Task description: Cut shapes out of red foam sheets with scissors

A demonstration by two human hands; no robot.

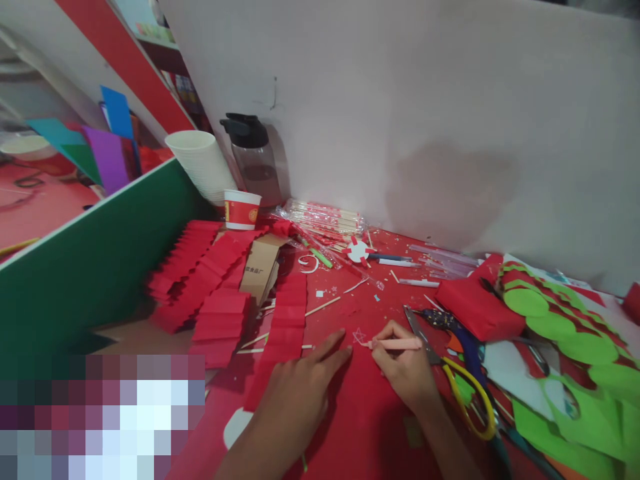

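My right hand (pixel 403 367) is closed round a pale pink pen (pixel 407 343), its tip on the red surface (pixel 357 400). Just left of the tip is a small star outline (pixel 359 335) in light lines. My left hand (pixel 310 377) lies flat with its fingers spread, left of the star, beside a pleated red paper strip (pixel 290 320). Scissors with yellow handles (pixel 470 400) lie close to the right of my right hand. Nothing shows in my left hand.
Folded red papers (pixel 220 327), a paper cup (pixel 242 210), stacked white cups (pixel 197 160) and a dark-lidded bottle (pixel 255 160) stand or lie at the left. Wrapped sticks (pixel 325 217) rest by the wall. Green paper pieces (pixel 560 427) and a red pouch (pixel 483 303) occupy the right.
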